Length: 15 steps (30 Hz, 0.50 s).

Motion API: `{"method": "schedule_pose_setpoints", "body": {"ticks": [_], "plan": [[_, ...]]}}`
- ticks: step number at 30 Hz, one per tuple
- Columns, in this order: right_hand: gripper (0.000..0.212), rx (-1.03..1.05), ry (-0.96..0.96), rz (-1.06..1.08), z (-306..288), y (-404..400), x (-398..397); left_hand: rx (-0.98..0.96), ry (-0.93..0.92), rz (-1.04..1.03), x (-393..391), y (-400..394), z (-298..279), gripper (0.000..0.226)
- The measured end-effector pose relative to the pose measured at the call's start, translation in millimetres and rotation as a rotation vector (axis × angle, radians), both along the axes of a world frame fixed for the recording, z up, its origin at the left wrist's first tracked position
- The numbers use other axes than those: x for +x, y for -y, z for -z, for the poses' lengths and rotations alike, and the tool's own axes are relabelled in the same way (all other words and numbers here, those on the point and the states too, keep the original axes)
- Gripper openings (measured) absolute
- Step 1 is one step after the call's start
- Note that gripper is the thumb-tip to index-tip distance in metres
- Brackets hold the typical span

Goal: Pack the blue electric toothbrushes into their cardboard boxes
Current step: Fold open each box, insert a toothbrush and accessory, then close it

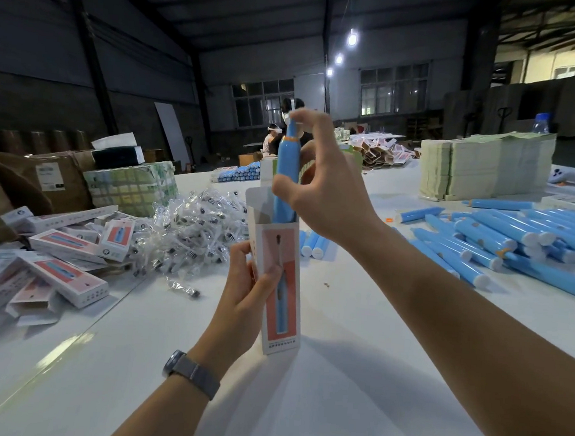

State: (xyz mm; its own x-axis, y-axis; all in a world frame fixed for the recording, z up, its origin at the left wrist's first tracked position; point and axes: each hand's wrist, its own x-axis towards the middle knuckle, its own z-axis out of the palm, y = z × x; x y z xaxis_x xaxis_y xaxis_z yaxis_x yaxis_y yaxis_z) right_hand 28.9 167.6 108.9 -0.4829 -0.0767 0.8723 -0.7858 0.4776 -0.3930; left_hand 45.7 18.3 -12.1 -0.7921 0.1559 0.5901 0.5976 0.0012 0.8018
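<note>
Toothbrush (286,170) stands upright, its lower end already inside the open top of the box (279,285), held above the tabletop (335,391). The right hand (328,193) has a narrow grip on it, thumb on the body and a fingertip on the tip. The left hand (250,290) wraps the box at mid-height. The toothbrush looks light, stiff and smooth, likely slippery; holding its upper body seems best. The thin box would probably crush if squeezed.
</note>
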Motion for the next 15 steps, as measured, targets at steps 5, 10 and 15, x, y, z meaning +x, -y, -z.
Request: {"method": "schedule_pose_setpoints", "body": {"ticks": [5, 10, 15], "plan": [[0.009, 0.231, -0.025, 0.051, 20.9, 2.6, -10.9, 0.034, -0.047, -0.054, -6.8, 2.1, 3.8, 0.019], [0.011, 0.123, 0.084, -0.049, 34.9, 3.1, -18.6, 0.062, -0.05, -0.117, -9.7, 3.9, 3.6, 0.021], [0.011, -0.245, 0.214, -0.169, 49.8, 4.7, -28.4, 0.017, -0.088, -0.433, -13.8, 10.4, 2.2, 0.024]]}}
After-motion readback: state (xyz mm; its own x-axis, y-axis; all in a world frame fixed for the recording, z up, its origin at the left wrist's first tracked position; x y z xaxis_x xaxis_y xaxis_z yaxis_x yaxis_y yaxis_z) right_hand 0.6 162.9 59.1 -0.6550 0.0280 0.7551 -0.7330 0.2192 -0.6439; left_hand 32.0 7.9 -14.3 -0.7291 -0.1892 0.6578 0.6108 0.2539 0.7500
